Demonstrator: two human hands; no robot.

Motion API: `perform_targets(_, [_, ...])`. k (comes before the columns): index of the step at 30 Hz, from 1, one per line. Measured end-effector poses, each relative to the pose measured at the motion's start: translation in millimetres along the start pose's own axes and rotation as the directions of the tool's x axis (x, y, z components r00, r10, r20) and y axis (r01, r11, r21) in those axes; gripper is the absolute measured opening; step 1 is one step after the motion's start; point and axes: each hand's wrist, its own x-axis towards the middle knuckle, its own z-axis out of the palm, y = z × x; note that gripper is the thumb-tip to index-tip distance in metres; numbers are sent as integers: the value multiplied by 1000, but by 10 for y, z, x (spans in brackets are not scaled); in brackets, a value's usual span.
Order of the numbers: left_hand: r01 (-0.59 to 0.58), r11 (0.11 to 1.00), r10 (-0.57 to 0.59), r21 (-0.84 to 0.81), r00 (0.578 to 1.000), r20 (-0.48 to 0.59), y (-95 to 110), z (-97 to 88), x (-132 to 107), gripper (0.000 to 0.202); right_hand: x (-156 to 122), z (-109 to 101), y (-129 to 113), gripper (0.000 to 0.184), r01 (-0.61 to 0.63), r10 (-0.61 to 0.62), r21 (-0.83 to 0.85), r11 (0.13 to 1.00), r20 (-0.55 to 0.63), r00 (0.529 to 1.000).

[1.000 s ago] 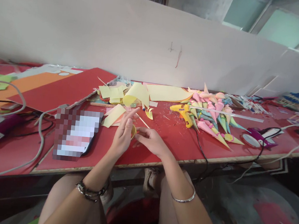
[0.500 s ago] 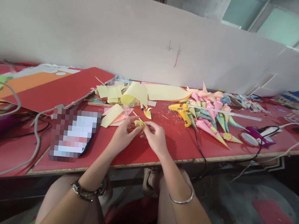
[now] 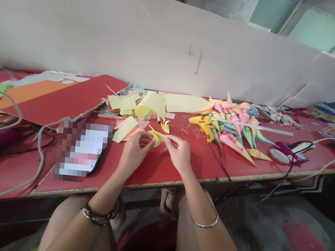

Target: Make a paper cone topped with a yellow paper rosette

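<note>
My left hand pinches a small piece of yellow paper, which looks curved and cut into points. At its right end, the thumb and fingers of my right hand close on a tip of the same piece. A thin pale stick pokes up beside the paper; whether a hand grips it I cannot tell. Just beyond my fingers a curled yellow paper piece with pointed strips rests on the red table. Pale yellow paper sheets lie past my left hand.
A yellow glue gun lies right of my hands, its black cord running off the table edge. Behind it are piled pastel paper cones. A phone, partly pixelated, lies on the left. Cables and large coloured sheets sit farther left.
My hands have moved slightly apart. The yellow paper, bunched between my fingers before, now shows more spread out between them.
</note>
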Motion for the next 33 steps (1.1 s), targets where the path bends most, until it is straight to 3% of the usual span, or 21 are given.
perform_targets(5, [-153,979,145,135,987,66,-17,-14,20,12,16,-25,-8,29,-5,3,49,999,38,999])
perform_targets(10, [-238,945,227,223,971,72,-14,-61,31,13,28,-85,-23,30,-99,77,149,984,146,986])
perform_targets(15, [-218,938,190,270,973,128,-11,-101,39,14,26,-136,-68,28,-15,-14,117,993,239,971])
perform_targets(23, [-222,919,195,327,974,113,7,-112,26,12,-7,-60,-63,30,202,-173,-156,967,183,968])
perform_targets(33, [-214,888,176,407,976,130,31,-109,21,14,-7,-35,-37,27,238,-185,-280,930,203,962])
